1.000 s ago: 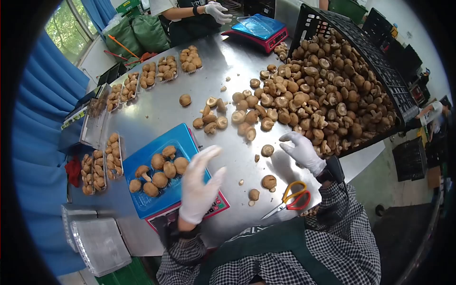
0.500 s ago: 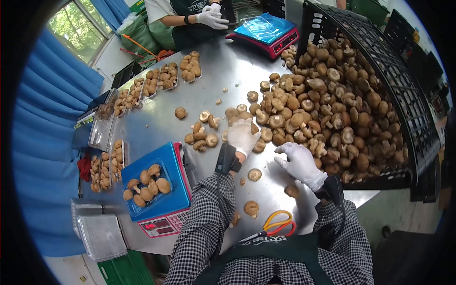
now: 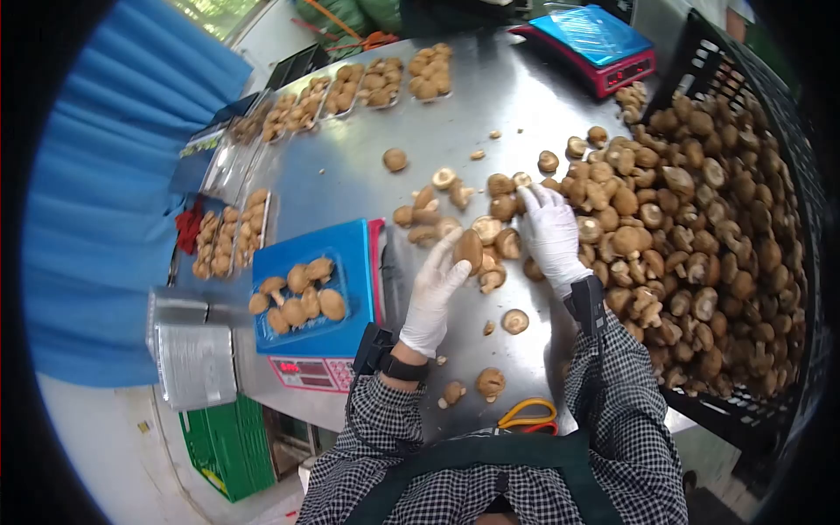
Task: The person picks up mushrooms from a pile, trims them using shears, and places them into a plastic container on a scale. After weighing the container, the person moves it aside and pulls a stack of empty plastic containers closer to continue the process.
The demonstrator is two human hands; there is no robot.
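Observation:
My left hand [image 3: 429, 302], in a white glove, grips a brown mushroom [image 3: 469, 250] between thumb and fingers over the steel table. Beside it lies a small group of loose mushrooms [image 3: 425, 216], some showing pale undersides. My right hand [image 3: 553, 234], also gloved, has its fingers stretched forward at the left edge of the big mushroom heap [image 3: 691, 236]. Its fingertips touch or nearly touch a mushroom [image 3: 522, 180]. To the left, a clear tray of mushrooms [image 3: 302, 294] sits on a blue scale [image 3: 360, 254].
A black crate [image 3: 781, 114] lies tipped on its side around the heap. Filled trays [image 3: 381, 83] line the far and left edges. A second scale [image 3: 599, 37] stands at the back. Scissors [image 3: 528, 413] lie at the front edge; stacked clear trays [image 3: 194, 366] are at left.
My left hand has drawn back toward me and now holds a mushroom. The right hand has moved forward to the heap's edge. The view has shifted, and the co-worker's gloved hands have left it.

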